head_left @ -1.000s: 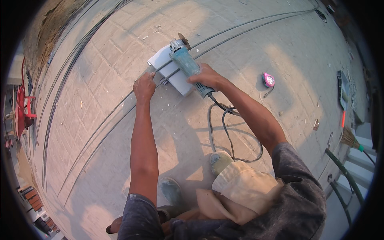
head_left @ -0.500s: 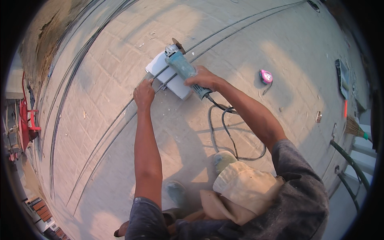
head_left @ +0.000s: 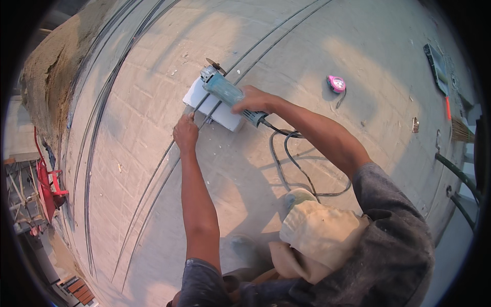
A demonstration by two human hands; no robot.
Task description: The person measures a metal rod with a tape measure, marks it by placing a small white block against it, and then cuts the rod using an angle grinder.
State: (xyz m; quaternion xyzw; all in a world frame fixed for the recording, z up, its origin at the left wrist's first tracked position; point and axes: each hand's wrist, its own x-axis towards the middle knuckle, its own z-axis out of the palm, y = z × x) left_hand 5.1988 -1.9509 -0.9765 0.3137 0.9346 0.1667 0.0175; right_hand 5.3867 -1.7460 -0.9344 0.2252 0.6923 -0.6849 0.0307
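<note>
My left hand (head_left: 185,134) is closed on a thin steel rod (head_left: 162,155), just short of a white block (head_left: 225,119) on the floor. A second rod (head_left: 171,170) runs beside it, and both cross the top of the block. My right hand (head_left: 253,100) grips the rear body of a blue-green angle grinder (head_left: 225,89), which lies slantwise over the rods and block. Its disc (head_left: 215,66) stands at the far end, close to the rods; whether it touches them I cannot tell. The grinder's black cord (head_left: 286,158) loops down toward my shoes.
A pink tape measure (head_left: 336,84) lies on the floor to the right. Farther right are a dustpan (head_left: 434,66), a broom (head_left: 462,130) and green pipes (head_left: 456,170). More long rods (head_left: 105,92), a sand pile (head_left: 56,71) and a red wheelbarrow (head_left: 47,192) are at left.
The view has turned slightly. The rods beyond the block now run more steeply up the picture. The grinder's head sits a little farther left and lower, and both hands keep their grips.
</note>
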